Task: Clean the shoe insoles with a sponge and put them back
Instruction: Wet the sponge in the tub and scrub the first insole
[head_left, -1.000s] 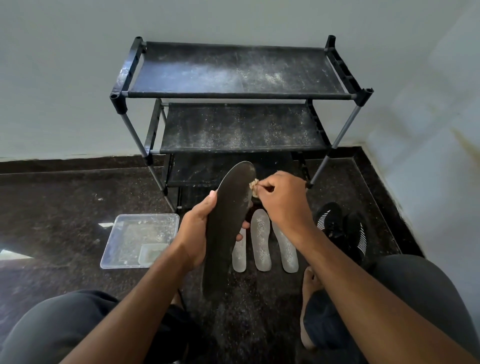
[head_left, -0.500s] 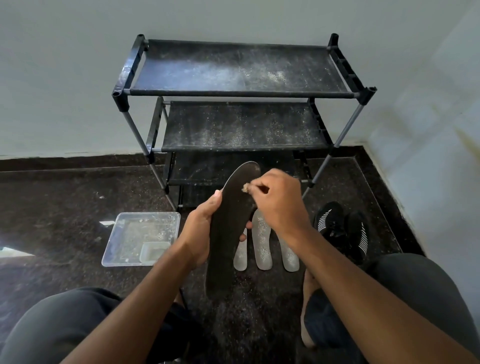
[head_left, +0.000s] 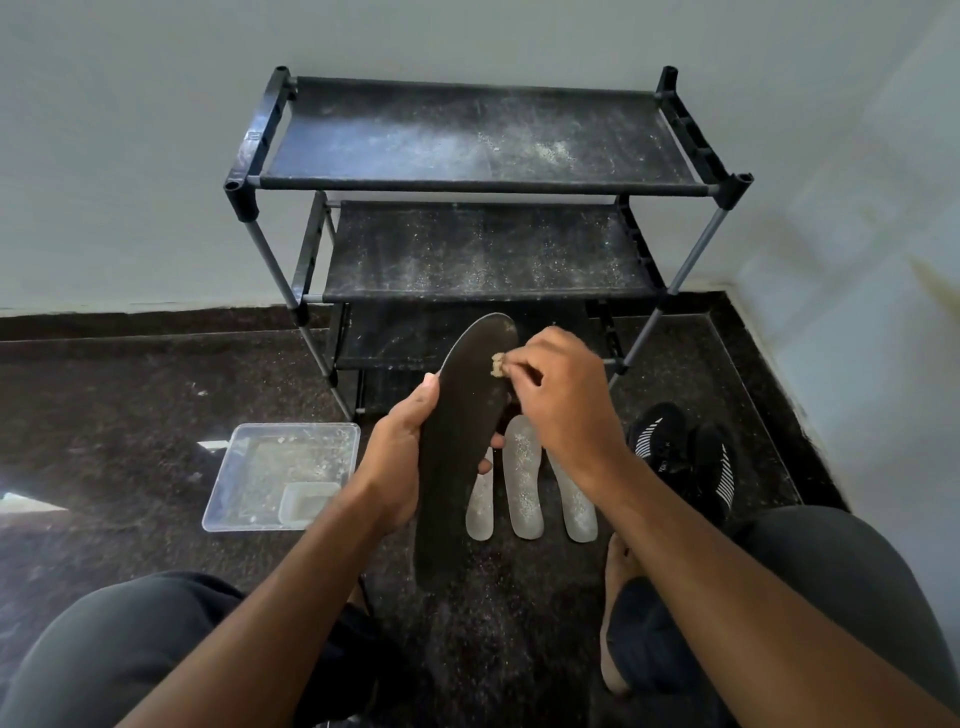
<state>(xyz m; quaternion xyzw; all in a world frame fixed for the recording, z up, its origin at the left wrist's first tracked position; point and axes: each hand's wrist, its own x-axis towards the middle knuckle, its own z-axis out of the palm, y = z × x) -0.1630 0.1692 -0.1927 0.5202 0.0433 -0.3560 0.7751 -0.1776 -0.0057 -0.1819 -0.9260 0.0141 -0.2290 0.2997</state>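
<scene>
The left hand (head_left: 397, 462) grips a long black foam insole (head_left: 460, 447) by its middle, fingers wrapped round it. The right hand (head_left: 563, 400) pinches a small tan sponge scrap (head_left: 497, 365) against the insole's toe end.

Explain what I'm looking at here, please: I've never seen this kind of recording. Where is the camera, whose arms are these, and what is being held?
There is no machine here. A person wears one wide-angle camera on the head, looking forward and down, so the two arms are their own. The left hand grips a long dark insole around its middle, holding it up off the floor. The right hand pinches a small tan sponge against the insole near its top end. On the dark floor behind it lie three pale insoles side by side. To the left sits a clear plastic tray; to the right, a pair of black shoes. A dusty black shoe rack stands against the wall.
</scene>
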